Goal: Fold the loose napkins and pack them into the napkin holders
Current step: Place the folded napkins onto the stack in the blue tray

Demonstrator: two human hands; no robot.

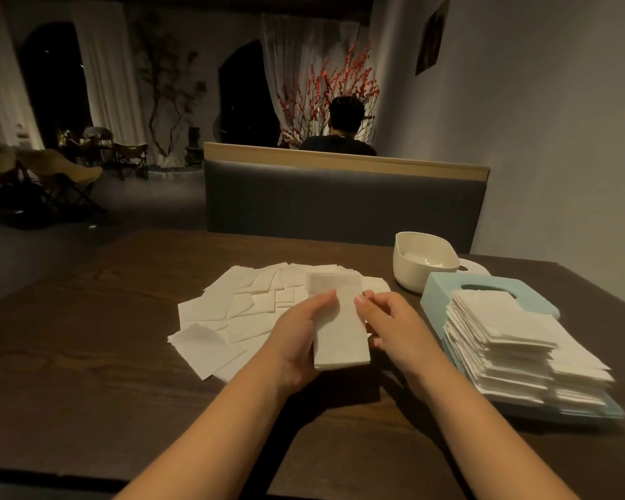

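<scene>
A small stack of folded white napkins [340, 326] is held just above the dark wooden table [123, 355], between both hands. My left hand [298, 337] grips its left side, thumb on top. My right hand [394, 328] pinches its right edge with thumb and fingers. Behind them, loose white napkins [239, 312] lie spread in a fan on the table. To the right, a light blue napkin holder [444, 286] lies flat with a tall pile of folded napkins [513, 351] on it.
A white oval holder [408, 268] stands at the back right beside the blue one. A grey booth seat [340, 203] faces me across the table, with a person sitting behind it, back turned. The wall runs along the right.
</scene>
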